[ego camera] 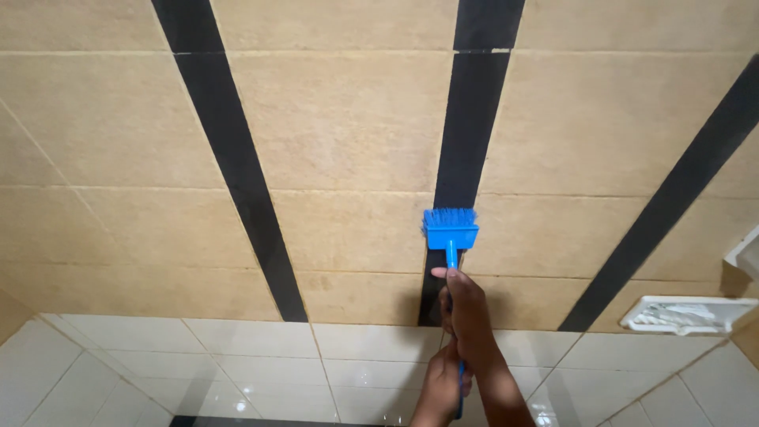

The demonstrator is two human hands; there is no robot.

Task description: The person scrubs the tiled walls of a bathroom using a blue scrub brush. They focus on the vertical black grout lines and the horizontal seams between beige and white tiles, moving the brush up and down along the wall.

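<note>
Blue scrub brush pressed bristles-first against a black stripe on a beige tiled wall. Right hand wrapped tight around the blue handle, forefinger stretched toward the brush head; left hand gripping the handle's lower end. White soap dish fixed to the wall, well apart at right. Glossy white tiles below.

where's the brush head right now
In the head view, the brush head sits centre-right, pressed on the middle black stripe of the wall.
</note>
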